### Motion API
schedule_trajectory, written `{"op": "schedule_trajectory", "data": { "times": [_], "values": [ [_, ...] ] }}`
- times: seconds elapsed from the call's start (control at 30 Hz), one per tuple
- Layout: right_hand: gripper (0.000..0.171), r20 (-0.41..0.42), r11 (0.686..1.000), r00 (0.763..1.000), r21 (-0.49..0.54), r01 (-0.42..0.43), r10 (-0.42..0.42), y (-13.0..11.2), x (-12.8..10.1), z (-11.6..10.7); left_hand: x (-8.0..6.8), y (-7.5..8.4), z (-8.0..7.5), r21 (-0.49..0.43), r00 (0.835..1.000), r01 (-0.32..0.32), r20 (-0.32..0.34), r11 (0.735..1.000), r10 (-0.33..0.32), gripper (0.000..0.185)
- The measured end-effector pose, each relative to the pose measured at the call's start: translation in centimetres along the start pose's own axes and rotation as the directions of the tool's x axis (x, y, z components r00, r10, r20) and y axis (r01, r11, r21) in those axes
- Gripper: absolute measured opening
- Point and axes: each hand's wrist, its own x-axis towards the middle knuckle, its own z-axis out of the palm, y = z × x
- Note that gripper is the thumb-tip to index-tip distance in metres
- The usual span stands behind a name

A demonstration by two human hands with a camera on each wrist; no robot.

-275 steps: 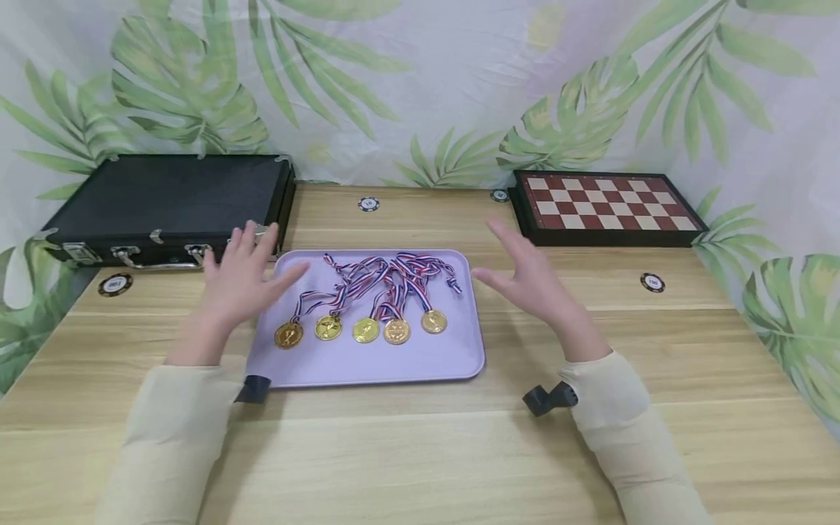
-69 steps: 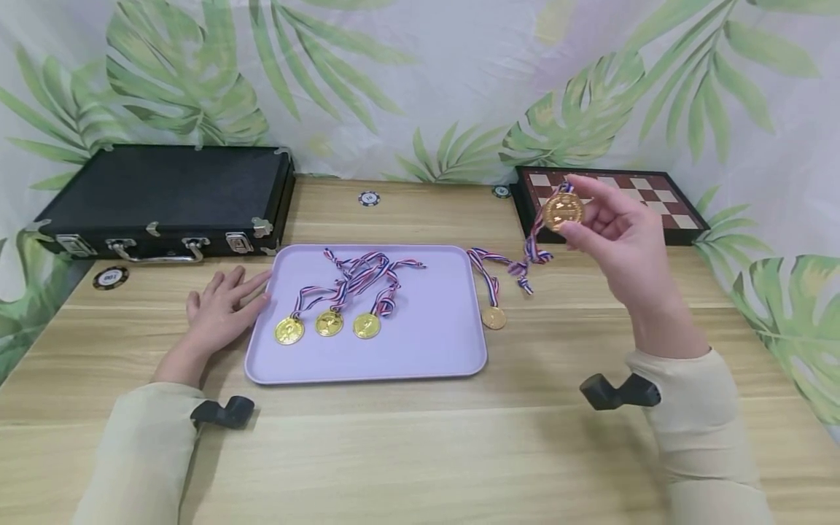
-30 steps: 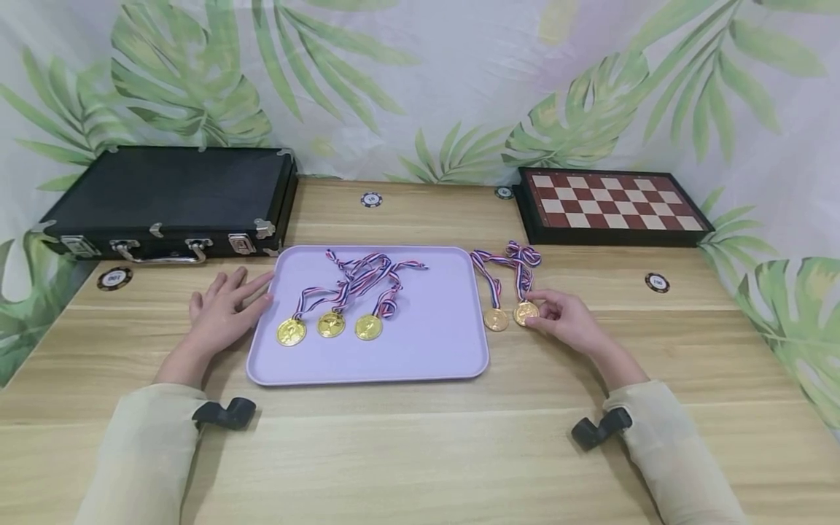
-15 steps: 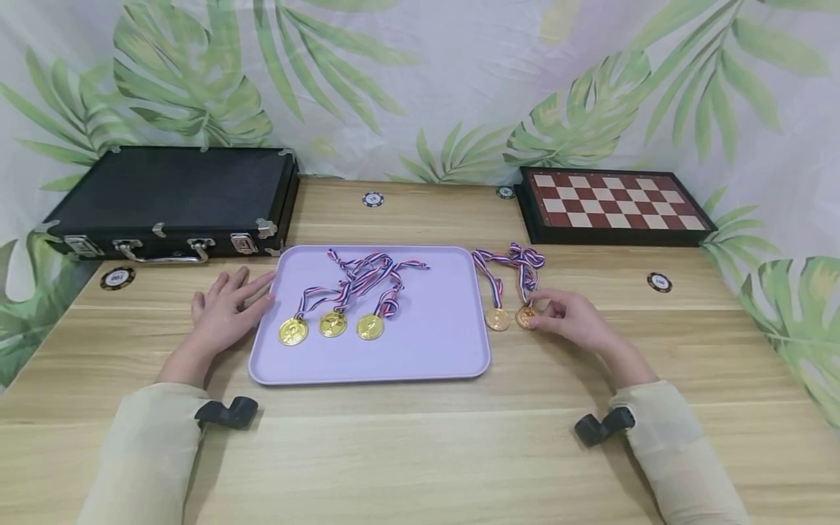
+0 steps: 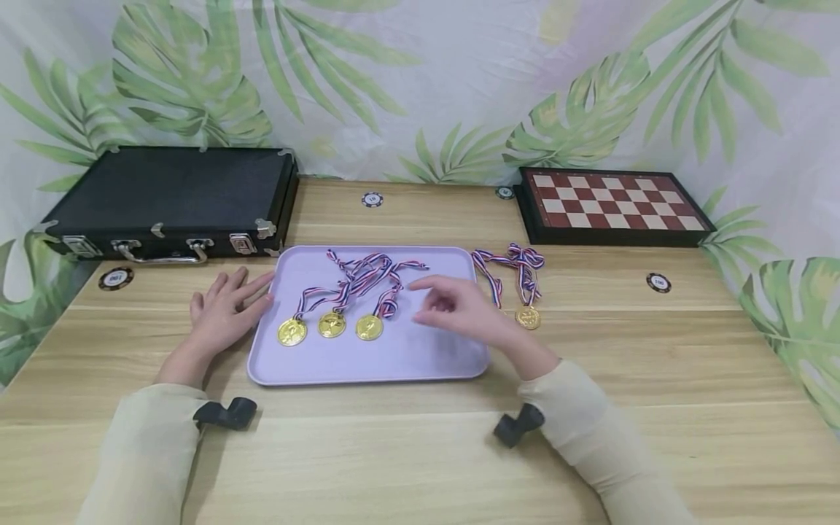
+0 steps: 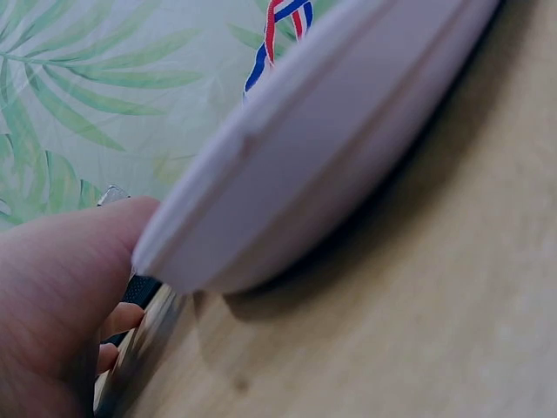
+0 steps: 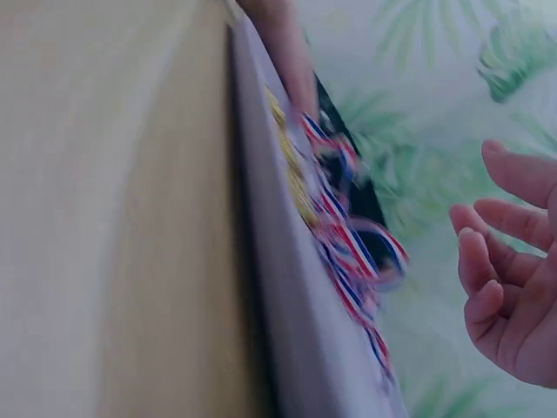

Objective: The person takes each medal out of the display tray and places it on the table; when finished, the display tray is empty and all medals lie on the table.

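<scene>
My left hand (image 5: 226, 310) lies on the table with fingers spread, thumb side against the left rim of the lilac tray (image 5: 426, 364). Three gold medals on striped ribbons rest in the tray: a left medal (image 5: 292, 331), a middle medal (image 5: 332, 324) and a right medal (image 5: 369, 327). Above the tray's right part hovers my right hand (image 5: 462, 310), fingers loosely bent, thumb and forefinger apart, holding nothing. Right of the tray, another medal (image 5: 528, 316) lies on the wood. Beside it runs a second ribbon (image 5: 488, 277), whose disc my right hand hides.
A black case (image 5: 170, 197) stands at the back left, a chequered board box (image 5: 613, 204) at the back right. Several poker chips lie about the table, among them a left chip (image 5: 116, 278) and a right chip (image 5: 658, 283). A leaf-patterned cloth (image 5: 459, 87) hangs behind.
Two medals have gone from the tray to the table on its right. My right hand has let go of the second one and moved left over the tray. My left hand stays put lately.
</scene>
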Motion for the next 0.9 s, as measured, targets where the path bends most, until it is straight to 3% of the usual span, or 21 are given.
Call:
{"op": "schedule_trajectory", "data": {
  "times": [0.17, 0.4, 0.57, 0.77, 0.9],
  "values": [
    [0.039, 0.051, 0.996, 0.996, -0.060, -0.064, 0.067, 0.0, 2.0, 3.8, 0.0, 0.1, -0.1, -0.002, 1.000, -0.003, 0.003, 1.000, 0.003, 0.053],
    [0.043, 0.006, 0.975, 0.993, -0.188, -0.118, 0.122, 1.1, 2.9, 6.1, -0.1, 0.1, -0.1, -0.003, 1.000, -0.001, 0.002, 1.000, 0.001, 0.053],
    [0.045, -0.032, 0.930, 0.983, -0.320, -0.181, 0.180, 2.0, 2.7, 6.9, 0.0, 0.1, -0.1, -0.001, 1.000, -0.003, 0.008, 1.000, 0.003, 0.054],
    [0.050, -0.081, 0.857, 0.977, -0.470, -0.210, 0.195, 2.0, 2.8, 7.6, 0.0, 0.0, -0.1, -0.001, 1.000, -0.005, 0.001, 1.000, 0.005, 0.054],
    [0.046, -0.077, 0.828, 0.977, -0.519, -0.210, 0.199, 1.9, 2.8, 7.7, 0.0, 0.0, -0.1, -0.002, 1.000, -0.006, -0.002, 1.000, 0.006, 0.054]
  ]
}}
